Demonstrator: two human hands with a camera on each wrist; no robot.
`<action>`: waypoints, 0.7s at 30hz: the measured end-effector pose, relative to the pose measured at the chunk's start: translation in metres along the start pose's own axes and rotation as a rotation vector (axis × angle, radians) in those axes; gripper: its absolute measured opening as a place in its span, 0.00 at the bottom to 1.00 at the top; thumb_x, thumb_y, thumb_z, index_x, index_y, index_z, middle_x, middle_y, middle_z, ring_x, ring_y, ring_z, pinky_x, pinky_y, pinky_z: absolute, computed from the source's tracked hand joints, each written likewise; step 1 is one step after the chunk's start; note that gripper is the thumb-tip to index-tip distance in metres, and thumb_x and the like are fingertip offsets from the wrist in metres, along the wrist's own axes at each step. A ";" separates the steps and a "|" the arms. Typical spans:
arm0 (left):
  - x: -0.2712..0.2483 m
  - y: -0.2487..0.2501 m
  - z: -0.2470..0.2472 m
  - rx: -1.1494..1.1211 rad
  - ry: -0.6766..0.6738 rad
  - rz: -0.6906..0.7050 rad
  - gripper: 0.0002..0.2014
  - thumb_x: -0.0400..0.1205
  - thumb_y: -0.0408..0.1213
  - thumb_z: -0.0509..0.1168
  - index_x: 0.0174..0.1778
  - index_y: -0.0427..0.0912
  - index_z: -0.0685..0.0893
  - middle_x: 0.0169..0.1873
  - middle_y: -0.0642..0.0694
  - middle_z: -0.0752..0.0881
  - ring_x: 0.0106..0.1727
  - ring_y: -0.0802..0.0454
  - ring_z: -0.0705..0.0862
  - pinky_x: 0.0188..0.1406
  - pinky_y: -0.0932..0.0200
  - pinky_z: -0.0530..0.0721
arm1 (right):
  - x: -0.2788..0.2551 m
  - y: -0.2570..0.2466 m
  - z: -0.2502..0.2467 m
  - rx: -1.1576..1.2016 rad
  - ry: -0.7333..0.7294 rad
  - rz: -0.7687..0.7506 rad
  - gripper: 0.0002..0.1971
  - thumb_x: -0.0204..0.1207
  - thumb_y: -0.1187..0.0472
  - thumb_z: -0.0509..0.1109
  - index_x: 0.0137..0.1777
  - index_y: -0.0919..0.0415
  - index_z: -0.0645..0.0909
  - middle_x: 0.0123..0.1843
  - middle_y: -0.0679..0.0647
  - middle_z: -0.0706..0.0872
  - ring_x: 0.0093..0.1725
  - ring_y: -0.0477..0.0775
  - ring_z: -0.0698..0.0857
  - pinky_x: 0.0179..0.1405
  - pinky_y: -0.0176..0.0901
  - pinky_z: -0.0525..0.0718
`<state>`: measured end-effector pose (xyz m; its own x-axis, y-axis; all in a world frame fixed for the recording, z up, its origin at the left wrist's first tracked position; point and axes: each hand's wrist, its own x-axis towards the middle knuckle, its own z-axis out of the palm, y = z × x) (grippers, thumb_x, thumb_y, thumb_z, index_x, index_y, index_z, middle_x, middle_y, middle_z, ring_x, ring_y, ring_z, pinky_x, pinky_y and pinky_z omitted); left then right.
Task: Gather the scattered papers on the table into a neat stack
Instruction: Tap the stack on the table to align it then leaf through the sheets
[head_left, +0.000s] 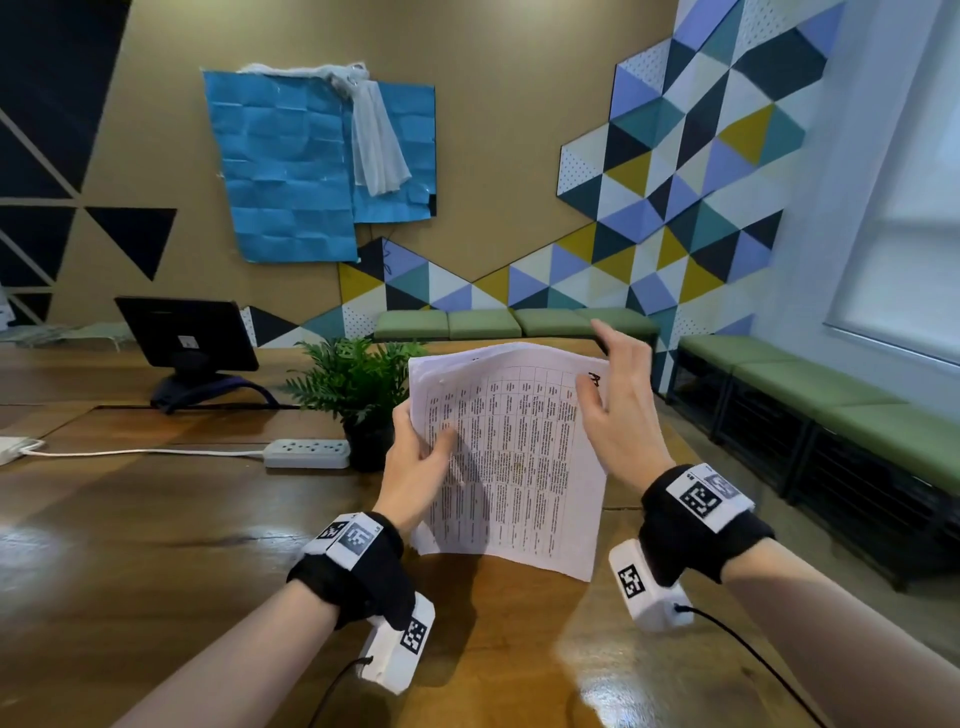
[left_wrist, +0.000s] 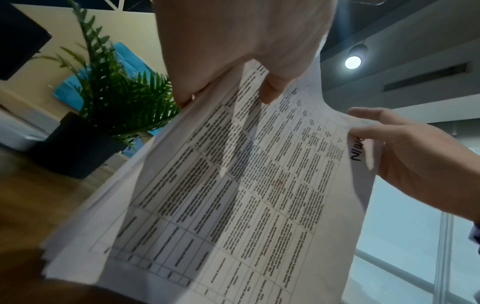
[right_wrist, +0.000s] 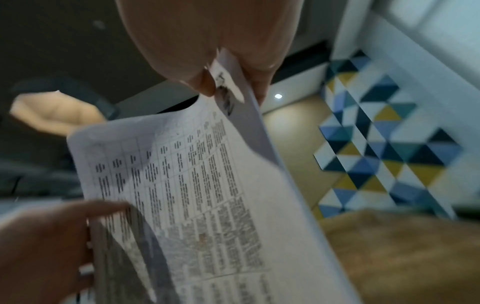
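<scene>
A stack of printed papers (head_left: 514, 457) with table grids stands upright in the air just over the wooden table (head_left: 156, 545), slightly bowed. My left hand (head_left: 423, 452) grips its left edge, thumb on the printed face and fingers behind. My right hand (head_left: 615, 395) is at the top right corner. In the right wrist view the papers (right_wrist: 207, 195) pass between the thumb and fingers of my right hand (right_wrist: 207, 41), which pinch that corner. The left wrist view shows the papers (left_wrist: 259, 195) fanned a little at the bottom edge. No other loose sheets show on the table.
A potted fern (head_left: 358, 384) stands just behind the papers, with a white power strip (head_left: 306, 453) and its cord to the left. A dark monitor (head_left: 187, 332) sits at the back left. Green cushioned benches (head_left: 831, 405) line the wall on the right.
</scene>
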<state>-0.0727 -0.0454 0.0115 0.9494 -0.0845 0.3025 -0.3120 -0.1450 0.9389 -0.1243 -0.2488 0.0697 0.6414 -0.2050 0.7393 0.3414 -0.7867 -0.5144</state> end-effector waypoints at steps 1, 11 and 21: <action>0.000 -0.002 0.001 -0.008 -0.001 -0.026 0.18 0.84 0.39 0.60 0.69 0.47 0.67 0.54 0.52 0.82 0.58 0.50 0.82 0.57 0.51 0.80 | -0.001 0.004 0.002 0.156 0.022 0.114 0.30 0.80 0.63 0.64 0.80 0.57 0.60 0.74 0.58 0.68 0.62 0.42 0.72 0.67 0.28 0.71; -0.013 -0.006 0.014 -0.056 0.072 0.001 0.09 0.86 0.36 0.57 0.58 0.55 0.72 0.51 0.59 0.83 0.59 0.51 0.83 0.61 0.51 0.80 | -0.010 0.008 0.006 0.814 -0.150 0.588 0.09 0.79 0.68 0.66 0.58 0.61 0.81 0.55 0.59 0.89 0.51 0.56 0.89 0.49 0.49 0.89; 0.011 0.063 0.014 -0.180 0.194 0.056 0.25 0.77 0.58 0.65 0.63 0.45 0.72 0.52 0.54 0.81 0.55 0.53 0.80 0.60 0.56 0.74 | -0.016 0.029 0.003 0.849 -0.382 0.744 0.20 0.62 0.63 0.80 0.56 0.59 0.87 0.56 0.59 0.92 0.57 0.61 0.90 0.59 0.61 0.85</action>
<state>-0.0827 -0.0695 0.0719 0.9255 0.1051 0.3639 -0.3690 0.0340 0.9288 -0.1221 -0.2663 0.0416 0.9884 -0.1480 0.0348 0.0525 0.1178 -0.9917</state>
